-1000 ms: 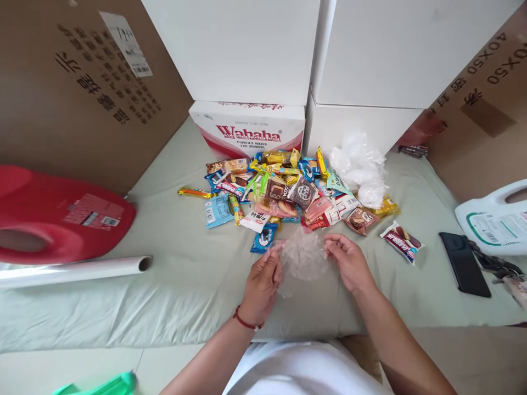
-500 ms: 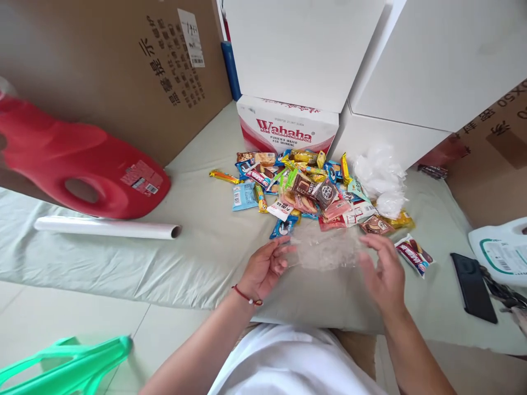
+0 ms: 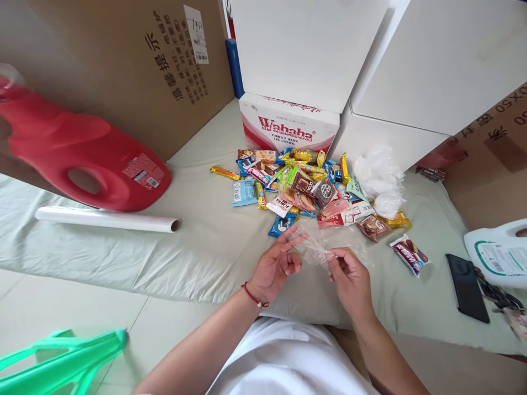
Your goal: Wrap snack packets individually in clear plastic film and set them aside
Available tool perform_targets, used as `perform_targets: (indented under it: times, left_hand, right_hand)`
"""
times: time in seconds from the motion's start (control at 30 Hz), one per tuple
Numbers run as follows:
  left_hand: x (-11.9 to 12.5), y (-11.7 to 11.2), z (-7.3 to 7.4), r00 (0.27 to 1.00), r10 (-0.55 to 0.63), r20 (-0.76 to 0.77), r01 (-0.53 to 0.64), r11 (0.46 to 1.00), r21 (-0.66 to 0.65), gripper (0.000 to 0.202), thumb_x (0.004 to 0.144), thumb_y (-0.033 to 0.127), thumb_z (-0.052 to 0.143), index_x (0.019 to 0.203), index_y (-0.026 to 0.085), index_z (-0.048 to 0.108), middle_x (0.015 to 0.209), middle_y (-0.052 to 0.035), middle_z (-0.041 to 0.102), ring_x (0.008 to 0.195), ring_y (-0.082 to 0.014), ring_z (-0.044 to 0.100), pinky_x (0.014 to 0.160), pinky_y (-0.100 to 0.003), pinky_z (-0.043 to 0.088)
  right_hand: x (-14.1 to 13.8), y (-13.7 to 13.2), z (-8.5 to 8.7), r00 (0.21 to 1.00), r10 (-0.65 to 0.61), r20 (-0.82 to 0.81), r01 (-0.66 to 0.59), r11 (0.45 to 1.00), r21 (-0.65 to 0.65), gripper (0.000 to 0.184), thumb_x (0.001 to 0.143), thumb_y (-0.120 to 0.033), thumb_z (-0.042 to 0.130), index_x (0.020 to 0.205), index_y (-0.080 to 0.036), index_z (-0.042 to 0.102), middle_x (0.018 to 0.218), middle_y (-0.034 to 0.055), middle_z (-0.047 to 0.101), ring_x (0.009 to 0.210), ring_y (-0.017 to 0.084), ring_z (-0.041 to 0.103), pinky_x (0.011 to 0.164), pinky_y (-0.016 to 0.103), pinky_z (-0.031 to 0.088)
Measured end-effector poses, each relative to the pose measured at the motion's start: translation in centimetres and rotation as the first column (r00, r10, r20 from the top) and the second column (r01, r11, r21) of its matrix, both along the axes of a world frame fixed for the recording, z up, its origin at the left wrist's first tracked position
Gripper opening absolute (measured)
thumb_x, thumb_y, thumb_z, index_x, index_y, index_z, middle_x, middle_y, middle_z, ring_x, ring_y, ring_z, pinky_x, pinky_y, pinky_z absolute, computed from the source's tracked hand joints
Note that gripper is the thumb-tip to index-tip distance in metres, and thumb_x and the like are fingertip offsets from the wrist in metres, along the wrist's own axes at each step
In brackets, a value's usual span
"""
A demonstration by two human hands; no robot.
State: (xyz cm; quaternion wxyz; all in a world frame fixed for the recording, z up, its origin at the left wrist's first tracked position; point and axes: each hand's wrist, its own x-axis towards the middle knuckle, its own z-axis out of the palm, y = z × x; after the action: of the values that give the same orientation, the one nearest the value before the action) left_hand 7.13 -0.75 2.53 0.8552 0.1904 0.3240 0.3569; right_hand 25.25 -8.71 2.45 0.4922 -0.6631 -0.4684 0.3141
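Between my hands is a crumpled piece of thin clear plastic (image 3: 310, 247), whose exact kind I cannot make out. The stretched index and middle fingers of my left hand (image 3: 275, 269) show through its left end, while the other fingers curl loosely. My right hand (image 3: 349, 277) pinches the plastic between thumb and fingers, and a loose part spreads out behind it. Just beyond lies a heap of wrapped snacks (image 3: 304, 184), with a blue snack packet (image 3: 282, 224) near my left fingertips. A brown-wrapped snack (image 3: 374, 226) lies beyond my right hand.
White crumpled plastic bags (image 3: 381, 178) lie right of the heap, before stacked white boxes (image 3: 308, 49). A red jug (image 3: 99, 148) and a white roll (image 3: 107, 218) are at left. A phone (image 3: 466, 288) and white jug (image 3: 500, 252) lie right. A green stool (image 3: 69, 356) stands lower left.
My right hand has moved left and closed on the clear plastic. The plastic has gathered to a narrow twist between my hands, and my left fingers have stretched out beneath it.
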Motion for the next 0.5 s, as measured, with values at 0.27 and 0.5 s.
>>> perform_targets:
  times: [0.27, 0.5]
  left_hand:
    - [3.4, -2.5, -1.7, 0.837, 0.29, -0.463, -0.198, 0.951, 0.237, 0.064, 0.066, 0.022, 0.083, 0.126, 0.027, 0.061, 0.104, -0.0006, 0.057, 0.083, -0.0128, 0.05, 0.074, -0.025, 0.044]
    - [3.9, -2.7, -2.0, 0.749, 0.496, -0.439, -0.328, 0.853, 0.405, 0.046, 0.063, 0.022, 0.082, 0.093, 0.024, 0.047, 0.091, 0.0039, 0.048, 0.085, -0.0125, 0.051, 0.08, -0.026, 0.045]
  right_hand:
    - [-3.4, -0.3, -0.7, 0.882, -0.158, -0.443, 0.149, 0.987, -0.055, 0.029, 0.087, -0.049, 0.076, 0.089, -0.021, 0.069, 0.065, -0.0033, 0.059, 0.058, 0.012, 0.055, 0.055, 0.023, 0.048]
    - [-4.3, -0.6, -0.7, 0.76, -0.201, -0.618, 0.225, 0.973, -0.04, 0.029, 0.084, -0.048, 0.08, 0.089, -0.022, 0.07, 0.07, -0.0035, 0.059, 0.062, 0.01, 0.054, 0.057, 0.022, 0.047]
